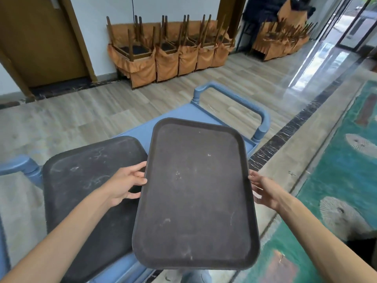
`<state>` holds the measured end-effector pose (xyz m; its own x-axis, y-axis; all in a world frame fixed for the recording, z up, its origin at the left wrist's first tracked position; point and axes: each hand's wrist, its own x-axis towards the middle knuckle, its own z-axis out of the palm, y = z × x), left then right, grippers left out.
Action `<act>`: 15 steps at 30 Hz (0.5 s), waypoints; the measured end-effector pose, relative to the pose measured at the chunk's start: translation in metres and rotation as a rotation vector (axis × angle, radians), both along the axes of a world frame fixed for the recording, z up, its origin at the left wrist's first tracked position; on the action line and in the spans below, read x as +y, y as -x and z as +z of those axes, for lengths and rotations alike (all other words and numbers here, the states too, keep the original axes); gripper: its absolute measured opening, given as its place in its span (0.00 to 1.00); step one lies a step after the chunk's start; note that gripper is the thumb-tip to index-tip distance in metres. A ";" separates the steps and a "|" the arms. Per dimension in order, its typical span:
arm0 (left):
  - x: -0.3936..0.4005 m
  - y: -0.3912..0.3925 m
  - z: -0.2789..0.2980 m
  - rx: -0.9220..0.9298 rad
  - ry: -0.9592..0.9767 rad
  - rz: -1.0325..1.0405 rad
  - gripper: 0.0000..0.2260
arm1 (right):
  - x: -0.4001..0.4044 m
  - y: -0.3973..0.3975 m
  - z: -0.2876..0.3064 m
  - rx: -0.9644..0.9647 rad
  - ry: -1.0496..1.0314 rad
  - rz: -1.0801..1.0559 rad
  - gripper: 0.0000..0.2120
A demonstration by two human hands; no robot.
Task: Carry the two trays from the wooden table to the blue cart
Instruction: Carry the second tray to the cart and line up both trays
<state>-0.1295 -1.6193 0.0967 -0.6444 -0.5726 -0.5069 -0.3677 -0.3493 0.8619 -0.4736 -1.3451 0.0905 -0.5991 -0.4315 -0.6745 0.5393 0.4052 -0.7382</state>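
A dark rectangular tray (195, 193) hangs over the blue cart (202, 113), held at both long edges. My left hand (126, 183) grips its left rim and my right hand (265, 190) grips its right rim. A second dark tray (85, 180), scuffed with pale marks, lies flat on the cart's top at the left, partly under the held tray and under my left forearm. The cart's far handle (234, 99) rises beyond the held tray. The wooden table is out of view.
Another blue cart handle (22, 166) sticks out at the left. Upturned chairs with orange covers (169, 52) line the back wall. A brown door (40, 41) stands at the far left. Teal patterned carpet (342, 180) covers the floor on the right.
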 end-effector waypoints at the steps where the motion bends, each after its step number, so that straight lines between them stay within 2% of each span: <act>1: -0.009 0.013 -0.004 -0.009 0.006 0.032 0.26 | -0.015 0.020 -0.004 0.018 0.010 0.023 0.18; 7: -0.052 0.097 -0.024 -0.066 -0.003 0.195 0.29 | -0.099 0.134 -0.012 0.014 0.078 0.122 0.23; 15: -0.102 0.179 -0.055 -0.173 -0.051 0.370 0.28 | -0.206 0.234 -0.029 0.065 -0.087 0.303 0.22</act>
<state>-0.3090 -1.7208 0.0415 -0.3022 -0.7212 -0.6234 -0.3471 -0.5258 0.7766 -0.7073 -1.5509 0.0614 -0.4953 -0.5389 -0.6814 0.3372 0.6036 -0.7225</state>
